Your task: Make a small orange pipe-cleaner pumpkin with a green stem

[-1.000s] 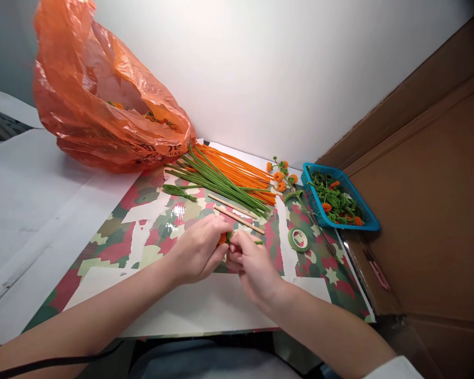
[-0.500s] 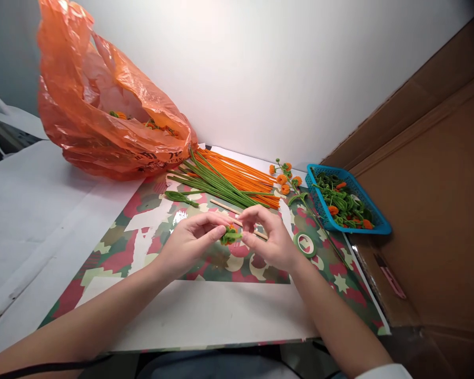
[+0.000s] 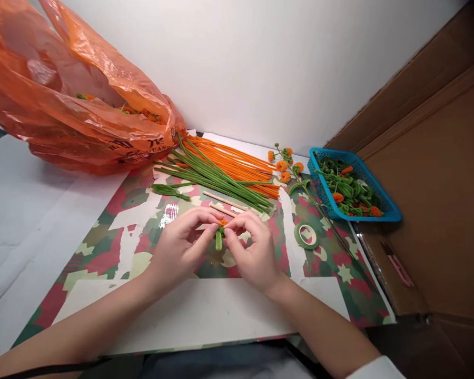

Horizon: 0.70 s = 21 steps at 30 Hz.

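Between my two hands is a small orange and green pipe-cleaner flower (image 3: 218, 238), its green stem end pointing down toward me. My left hand (image 3: 184, 245) pinches it from the left with thumb and forefinger. From the other side, the thumb and fingers of my right hand (image 3: 255, 250) pinch it as well. Fingertips hide part of the flower. Just beyond the hands lie wooden sticks (image 3: 225, 201), a bundle of green pipe cleaners (image 3: 221, 179) and a bundle of orange pipe cleaners (image 3: 235, 160). A green leaf piece (image 3: 169, 191) rests left of the sticks.
An orange plastic bag (image 3: 102, 126) with flowers inside stands at the back left. To the right are a flower spray (image 3: 284, 167), a roll of green tape (image 3: 299, 236) and a blue basket (image 3: 316, 181) of green and orange pieces. A pink-handled cutter (image 3: 401, 271) lies beside cardboard (image 3: 438, 173).
My right hand has come in closer and now pinches the flower together with the left. The flower's green end has turned from pointing right to pointing down. The view has shifted slightly.
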Available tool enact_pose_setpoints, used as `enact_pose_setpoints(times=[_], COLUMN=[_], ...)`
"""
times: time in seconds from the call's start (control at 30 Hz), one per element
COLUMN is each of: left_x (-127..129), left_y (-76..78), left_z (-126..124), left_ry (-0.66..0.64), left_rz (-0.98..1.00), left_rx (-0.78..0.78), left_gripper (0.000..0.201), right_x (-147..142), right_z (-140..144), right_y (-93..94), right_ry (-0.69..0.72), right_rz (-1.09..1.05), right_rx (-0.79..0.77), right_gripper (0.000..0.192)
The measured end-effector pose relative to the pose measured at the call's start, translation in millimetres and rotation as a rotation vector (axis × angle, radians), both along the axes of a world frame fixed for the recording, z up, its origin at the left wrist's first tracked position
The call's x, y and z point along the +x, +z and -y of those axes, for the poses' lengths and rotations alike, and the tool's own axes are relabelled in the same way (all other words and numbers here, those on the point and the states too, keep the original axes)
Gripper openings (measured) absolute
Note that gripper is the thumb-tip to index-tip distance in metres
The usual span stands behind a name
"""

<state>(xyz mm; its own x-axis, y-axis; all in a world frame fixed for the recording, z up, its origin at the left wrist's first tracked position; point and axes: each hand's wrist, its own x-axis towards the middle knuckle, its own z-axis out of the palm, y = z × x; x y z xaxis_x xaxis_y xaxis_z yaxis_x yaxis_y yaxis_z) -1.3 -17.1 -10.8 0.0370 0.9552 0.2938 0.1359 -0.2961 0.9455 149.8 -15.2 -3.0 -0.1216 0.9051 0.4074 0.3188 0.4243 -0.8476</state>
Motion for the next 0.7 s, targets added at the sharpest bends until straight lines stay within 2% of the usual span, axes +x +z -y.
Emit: enact_pose_setpoints(times=[0.07,0.13,0.23,0.33,0.4,0.5,0.6,0.7], left_x=[3,5,0,-8,-11,-7,-2,0], left_y=[0.1,0.4,-1.5,-4.4,-4.6,-3.4,-4.1,-5.8], left_z=[2,2,-3,-10,-12,-11,-8,-5], left_ry=[0.043,0.029,-0.151,-0.295,-0.313,-0.193,-0.012,-0.003], left_rz=[0.012,0.102,0.272,0.298,0.327,0.38,0.378,0.303], left_rx=[-0.044,-0.194,-0.542,-0.69,-0.688,-0.612,-0.522,-0.44], left_gripper=[0.006,0.011,0.025,0.028,0.028,0.026,0.029,0.03], right_x=[-4,-6,-3,5,10,12,9,4], right_z=[4,5,-1,-8,-11,-8,-3,0], right_y=[-2.9,-6.7,-9.6,-6.7,-3.4,-1.7,-7.1,-15.2], right_ry=[-0.035,-0.053,0.012,0.143,0.13,-0.002,-0.015,-0.028], right_rz=[0.008,0.012,0.041,0.083,0.073,0.074,0.262,0.47], right_rx=[-0.02,-0.026,-0.054,-0.073,-0.022,0.092,0.179,0.245], right_gripper=[0.011,0.011,0.011,0.012,0.011,0.011,0.015,0.016])
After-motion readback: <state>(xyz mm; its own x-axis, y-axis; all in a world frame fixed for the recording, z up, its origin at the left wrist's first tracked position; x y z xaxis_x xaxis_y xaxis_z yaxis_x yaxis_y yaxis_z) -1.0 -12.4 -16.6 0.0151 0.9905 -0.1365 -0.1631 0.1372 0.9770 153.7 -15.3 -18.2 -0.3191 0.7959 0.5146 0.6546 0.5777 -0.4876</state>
